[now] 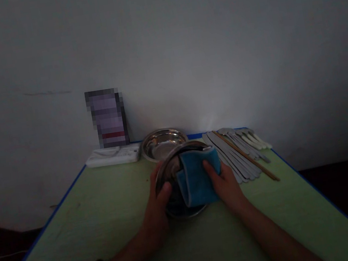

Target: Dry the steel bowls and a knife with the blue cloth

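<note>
A round metal bowl (171, 171) is held up, tilted, above the table with its inside toward me. My left hand (158, 200) grips its left rim, thumb on the inside and fingers behind. In my right hand (225, 181) is a folded blue cloth (199, 179), thumb on top of it. The cloth lies against the right part of the bowl and covers much of its inside. The fingers of my right hand are mostly hidden behind cloth and bowl.
Behind the held bowl, a second metal bowl (164, 143) stands near the wall. Table knives (233, 156), chopsticks (246, 156) and several spoons (253, 138) lie at the back right. A white power strip (112, 156) and a blurred-out upright object (108, 118) are at the back left of the green table (108, 214).
</note>
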Motion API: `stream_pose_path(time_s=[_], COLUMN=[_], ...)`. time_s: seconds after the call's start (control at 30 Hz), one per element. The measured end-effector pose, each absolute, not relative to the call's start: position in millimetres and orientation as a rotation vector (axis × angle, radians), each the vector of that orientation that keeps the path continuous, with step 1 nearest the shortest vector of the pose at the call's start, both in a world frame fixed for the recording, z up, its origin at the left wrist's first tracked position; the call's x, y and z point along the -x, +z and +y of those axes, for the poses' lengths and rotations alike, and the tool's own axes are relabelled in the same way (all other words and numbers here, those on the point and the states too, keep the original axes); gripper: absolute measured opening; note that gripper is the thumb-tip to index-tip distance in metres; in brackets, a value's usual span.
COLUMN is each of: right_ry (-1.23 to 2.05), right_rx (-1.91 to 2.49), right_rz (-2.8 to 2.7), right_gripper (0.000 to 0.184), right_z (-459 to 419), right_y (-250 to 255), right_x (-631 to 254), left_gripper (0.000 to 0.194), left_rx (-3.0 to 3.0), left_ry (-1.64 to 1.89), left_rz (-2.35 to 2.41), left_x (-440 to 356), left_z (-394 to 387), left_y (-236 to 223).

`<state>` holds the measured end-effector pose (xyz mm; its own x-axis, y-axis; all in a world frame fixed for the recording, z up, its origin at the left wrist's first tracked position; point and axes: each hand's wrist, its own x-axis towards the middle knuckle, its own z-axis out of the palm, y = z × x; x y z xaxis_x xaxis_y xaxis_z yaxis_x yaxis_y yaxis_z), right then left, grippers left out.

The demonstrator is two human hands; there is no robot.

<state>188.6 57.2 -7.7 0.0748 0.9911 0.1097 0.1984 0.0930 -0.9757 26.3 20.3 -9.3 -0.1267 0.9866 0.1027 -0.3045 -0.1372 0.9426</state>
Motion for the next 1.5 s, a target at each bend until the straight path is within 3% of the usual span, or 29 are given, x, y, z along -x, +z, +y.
stream_pose_path(time_s=[0.37,0.6,0.87,1.07,1.27,1.5], right_ry=[0.641,0.48,0.253,0.014,0.105,0.255], right_rx=[1.239,1.187,1.184,1.082,0.998,1.184], right_rz=[-1.204,-1.239,-1.475,-1.65,-1.767,-1.569], right_gripper=[0.031,0.027,0.016,0.033,0.042,0.032], right_z=[61,55,54,52,44,48], right_y=[-2,5,6,13,21,18], right_x=[-196,-192,-203,-209,-207,-204], left_gripper=[0.059,0.049,0.041,0.045,0.043,0.035], left_rx=[-1.52,-1.133,-1.294,-1.556,-1.599,-1.471], left_ry=[1.151,0.988,1.204,1.312,1.302,1.138], left_rz=[1.274,1.232,1.229,1.205,1.276,1.28], left_x=[-26,-19,-18,-18,-14,-15], left_z=[24,29,28,28,30,36], left_y=[-1,7,-1,-2,5,4])
